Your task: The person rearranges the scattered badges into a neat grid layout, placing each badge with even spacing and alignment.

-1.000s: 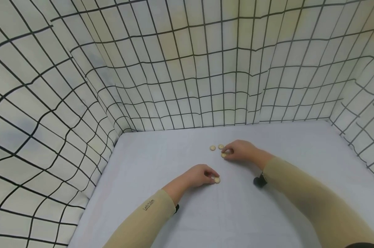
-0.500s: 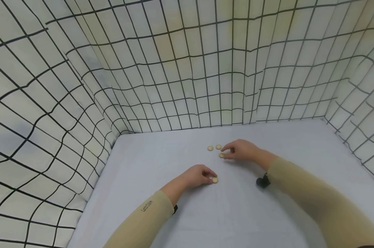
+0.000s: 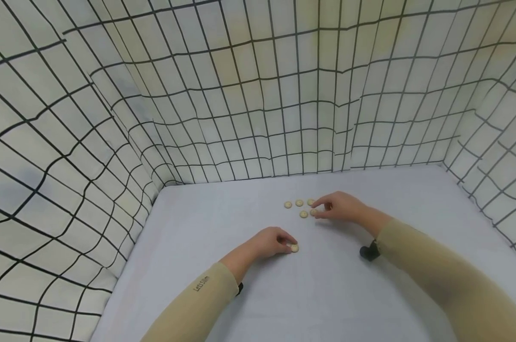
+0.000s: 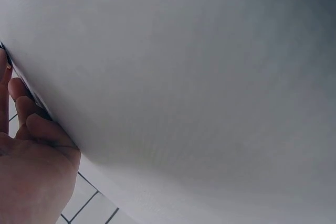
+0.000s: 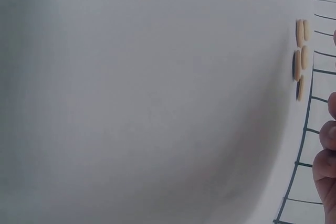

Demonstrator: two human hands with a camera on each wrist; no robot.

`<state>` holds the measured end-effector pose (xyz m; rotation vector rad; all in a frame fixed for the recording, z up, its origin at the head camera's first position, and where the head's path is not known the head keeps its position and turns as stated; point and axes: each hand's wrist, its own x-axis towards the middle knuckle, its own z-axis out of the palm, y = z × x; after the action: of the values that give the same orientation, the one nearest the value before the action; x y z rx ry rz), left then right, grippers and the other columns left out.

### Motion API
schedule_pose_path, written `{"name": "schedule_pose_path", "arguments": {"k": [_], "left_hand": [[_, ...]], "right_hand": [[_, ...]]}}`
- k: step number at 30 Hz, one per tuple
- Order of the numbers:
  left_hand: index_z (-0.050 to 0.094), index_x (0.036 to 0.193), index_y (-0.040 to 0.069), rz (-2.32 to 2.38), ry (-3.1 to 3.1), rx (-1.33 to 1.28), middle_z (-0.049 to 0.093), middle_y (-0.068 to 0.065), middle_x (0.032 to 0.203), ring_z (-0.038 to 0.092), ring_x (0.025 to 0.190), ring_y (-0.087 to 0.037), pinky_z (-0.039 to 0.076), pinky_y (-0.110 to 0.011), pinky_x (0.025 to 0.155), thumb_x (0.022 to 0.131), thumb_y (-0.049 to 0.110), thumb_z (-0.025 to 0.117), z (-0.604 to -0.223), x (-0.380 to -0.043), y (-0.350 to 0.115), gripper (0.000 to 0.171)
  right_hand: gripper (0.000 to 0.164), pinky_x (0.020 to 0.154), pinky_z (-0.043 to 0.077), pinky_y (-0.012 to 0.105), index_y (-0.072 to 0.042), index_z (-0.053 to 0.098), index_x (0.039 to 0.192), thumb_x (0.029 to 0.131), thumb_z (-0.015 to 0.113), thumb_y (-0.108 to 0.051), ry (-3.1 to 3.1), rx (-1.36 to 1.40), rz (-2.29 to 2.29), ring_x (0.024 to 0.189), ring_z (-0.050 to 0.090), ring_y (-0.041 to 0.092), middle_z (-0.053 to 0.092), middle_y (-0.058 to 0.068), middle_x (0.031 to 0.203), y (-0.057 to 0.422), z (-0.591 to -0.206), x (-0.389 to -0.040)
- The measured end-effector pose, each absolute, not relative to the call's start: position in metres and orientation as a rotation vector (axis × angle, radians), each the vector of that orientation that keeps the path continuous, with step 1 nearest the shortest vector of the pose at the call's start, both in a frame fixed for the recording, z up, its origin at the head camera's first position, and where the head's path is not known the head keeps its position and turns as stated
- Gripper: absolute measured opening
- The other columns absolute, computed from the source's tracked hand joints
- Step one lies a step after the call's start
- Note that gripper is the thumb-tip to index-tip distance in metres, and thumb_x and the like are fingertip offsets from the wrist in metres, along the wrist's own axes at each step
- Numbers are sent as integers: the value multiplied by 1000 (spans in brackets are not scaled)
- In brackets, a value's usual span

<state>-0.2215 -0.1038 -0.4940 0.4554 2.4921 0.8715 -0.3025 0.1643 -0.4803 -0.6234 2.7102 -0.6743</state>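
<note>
Several round, pale wooden-looking discs lie flat in two short rows on the white table, among them a left disc (image 3: 288,204) and a front disc (image 3: 303,214). My right hand (image 3: 341,206) is at the right end of this group; its thumb and forefinger stand apart and partly cover the two rightmost discs. In the right wrist view the row of discs (image 5: 297,65) lies flat, with curled fingertips (image 5: 328,135) at the frame's edge. Nearer me, my left hand (image 3: 268,242) pinches one single disc (image 3: 294,248) at the table surface. The left wrist view shows only part of that hand (image 4: 39,166).
A white cloth covers the table (image 3: 224,204). White walls with a dark grid (image 3: 258,118) enclose its back and sides. Dark wrist devices, such as the right one (image 3: 370,251), hang under both wrists.
My right hand has shifted right and off the front disc, uncovering two more discs at the group's right end. The left hand stays on its single disc. The head view has drifted slightly.
</note>
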Motion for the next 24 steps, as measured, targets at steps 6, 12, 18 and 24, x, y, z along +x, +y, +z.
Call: {"name": "schedule_pose_path", "arguments": {"k": [6,12,18,24], "left_hand": [[77,108,27,871,2499,439,60,6,89,52,87,-12,42,-33,81,90,26,75,-493,-223,-108,18],[77,108,28,873,2495,434,60,7,90,52,86,-11,42,-32,80,90,25,75,-491,-223,-110,18],[77,108,28,863,2493,433,60,7,88,52,85,-10,42,-31,79,90,25,75,-492,-223,-108,18],[77,107,27,873,2486,428,59,7,87,52,83,-9,42,-30,78,89,24,75,-494,-221,-105,18]], "right_hand": [[39,68,44,35,-30,71,121,86,74,-46,2723,-620,-690,77,54,17,62,-3,84,163,-478,-310],[38,71,45,35,-29,71,121,86,75,-44,2711,-603,-698,81,55,18,63,-3,89,162,-480,-322],[41,72,45,36,-23,70,123,87,75,-40,2710,-588,-696,84,55,19,64,0,93,161,-485,-335],[44,78,45,37,-23,70,124,86,76,-43,2688,-535,-693,90,56,21,65,2,101,161,-492,-345]]}}
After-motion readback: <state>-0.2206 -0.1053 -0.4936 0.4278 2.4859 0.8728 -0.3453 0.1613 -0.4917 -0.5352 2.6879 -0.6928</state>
